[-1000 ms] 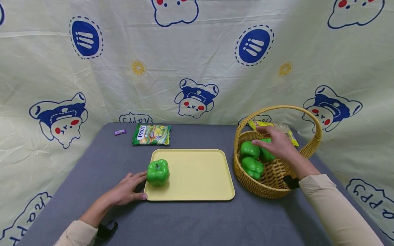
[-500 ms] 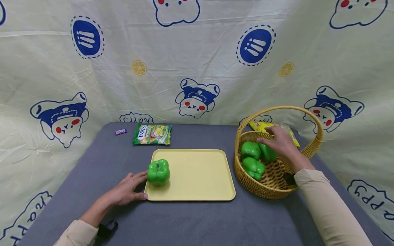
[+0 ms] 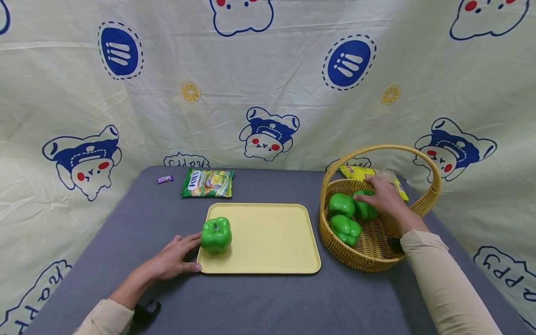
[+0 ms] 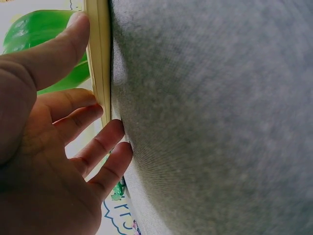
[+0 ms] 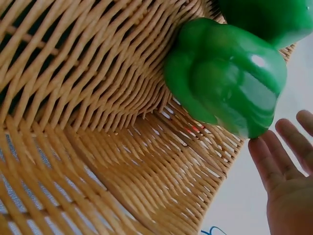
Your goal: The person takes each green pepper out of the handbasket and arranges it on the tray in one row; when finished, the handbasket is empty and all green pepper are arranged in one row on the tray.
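My left hand [image 3: 169, 261] rests against the left edge of a pale yellow tray [image 3: 268, 242]; in the left wrist view its fingers are spread along the tray rim [image 4: 100, 63]. A green bell pepper [image 3: 216, 236] stands on the tray's left side, close to those fingers. On the right, my right hand [image 3: 387, 201] reaches over a wicker basket [image 3: 356, 261], its thumb and fingers spread about a green pepper [image 3: 365, 212]. The right wrist view has straight fingertips right at the lower edge of that pepper [image 5: 230, 81]. Two more green peppers lie beside it, one behind [image 3: 341, 205] and one in front [image 3: 345, 230].
The basket's tall handle [image 3: 378, 147] arches above the right hand. Behind the basket lies a yellow packet [image 3: 355, 172]. A green Fox's bag [image 3: 208, 183] and a small purple sweet [image 3: 165, 179] are at the back left of the grey table [image 3: 259, 302].
My right hand has lowered slightly and shifted a little right, coming down over the rear right pepper in the basket. The left hand stays against the tray.
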Motion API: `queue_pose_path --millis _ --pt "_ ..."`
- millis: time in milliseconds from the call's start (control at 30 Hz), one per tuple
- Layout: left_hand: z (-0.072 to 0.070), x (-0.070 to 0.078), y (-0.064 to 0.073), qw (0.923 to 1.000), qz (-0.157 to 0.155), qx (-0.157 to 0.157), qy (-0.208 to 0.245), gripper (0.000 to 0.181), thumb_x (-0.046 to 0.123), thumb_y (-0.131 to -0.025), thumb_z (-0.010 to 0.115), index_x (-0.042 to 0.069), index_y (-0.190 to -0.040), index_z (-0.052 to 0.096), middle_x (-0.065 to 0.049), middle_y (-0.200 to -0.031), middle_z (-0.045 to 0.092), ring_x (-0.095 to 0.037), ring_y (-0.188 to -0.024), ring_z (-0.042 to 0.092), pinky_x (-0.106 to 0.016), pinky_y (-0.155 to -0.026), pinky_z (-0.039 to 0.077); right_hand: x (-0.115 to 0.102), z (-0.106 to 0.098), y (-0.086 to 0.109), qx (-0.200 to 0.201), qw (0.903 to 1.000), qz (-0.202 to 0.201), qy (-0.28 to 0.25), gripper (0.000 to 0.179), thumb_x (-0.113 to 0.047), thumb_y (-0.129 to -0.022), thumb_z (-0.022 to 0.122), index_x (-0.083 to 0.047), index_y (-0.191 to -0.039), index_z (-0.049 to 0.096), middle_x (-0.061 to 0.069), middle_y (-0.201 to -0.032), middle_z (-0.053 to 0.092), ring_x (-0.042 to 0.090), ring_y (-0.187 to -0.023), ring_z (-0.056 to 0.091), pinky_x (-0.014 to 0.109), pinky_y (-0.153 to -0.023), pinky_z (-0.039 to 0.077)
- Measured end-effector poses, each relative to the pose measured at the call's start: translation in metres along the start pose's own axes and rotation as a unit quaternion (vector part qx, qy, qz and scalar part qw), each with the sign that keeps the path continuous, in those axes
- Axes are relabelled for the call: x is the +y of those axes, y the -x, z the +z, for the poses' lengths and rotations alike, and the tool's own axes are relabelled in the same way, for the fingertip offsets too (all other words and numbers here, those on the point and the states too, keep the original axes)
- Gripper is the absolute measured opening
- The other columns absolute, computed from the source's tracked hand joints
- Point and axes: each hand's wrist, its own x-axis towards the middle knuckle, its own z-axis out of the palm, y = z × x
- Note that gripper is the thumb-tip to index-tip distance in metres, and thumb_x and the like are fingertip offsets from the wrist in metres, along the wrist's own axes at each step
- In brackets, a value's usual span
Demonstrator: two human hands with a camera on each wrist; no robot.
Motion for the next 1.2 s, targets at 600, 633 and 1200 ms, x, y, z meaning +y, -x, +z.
queue_pose_path --millis 600,633,1200 --pt "0.001 -0.001 -0.001 1.0000 0.002 0.002 -0.005 0.076 0.041 -0.080 0.070 0.005 -0.141 0.043 -0.013 -0.149 0.039 -0.021 -0.106 0.040 -0.041 -0.086 0.035 0.013 0.007 -0.001 -0.030 0.9987 -0.022 0.035 0.076 -0.041 -0.084 0.068 0.006 -0.137 0.040 0.036 -0.143 0.030 0.054 -0.128 0.027 0.066 -0.100 0.026" --pt "0.001 -0.001 -0.001 1.0000 0.001 0.002 -0.006 0.076 0.041 -0.080 0.070 0.005 -0.141 0.043 -0.013 -0.149 0.039 -0.021 -0.106 0.040 -0.040 -0.086 0.035 0.013 0.008 -0.001 -0.030 0.9986 -0.024 0.035 0.075 -0.039 -0.084 0.069 0.006 -0.137 0.040 0.035 -0.142 0.031 0.054 -0.128 0.027 0.066 -0.100 0.026" --pt "0.001 -0.002 -0.002 1.0000 -0.004 -0.001 0.001 0.076 0.041 -0.081 0.071 0.006 -0.142 0.042 -0.012 -0.149 0.038 -0.019 -0.103 0.038 -0.037 -0.084 0.033 0.013 0.009 -0.001 -0.048 0.9981 0.009 0.038 0.081 -0.041 -0.082 0.070 0.006 -0.138 0.037 0.036 -0.140 0.030 0.053 -0.126 0.031 0.065 -0.099 0.029"
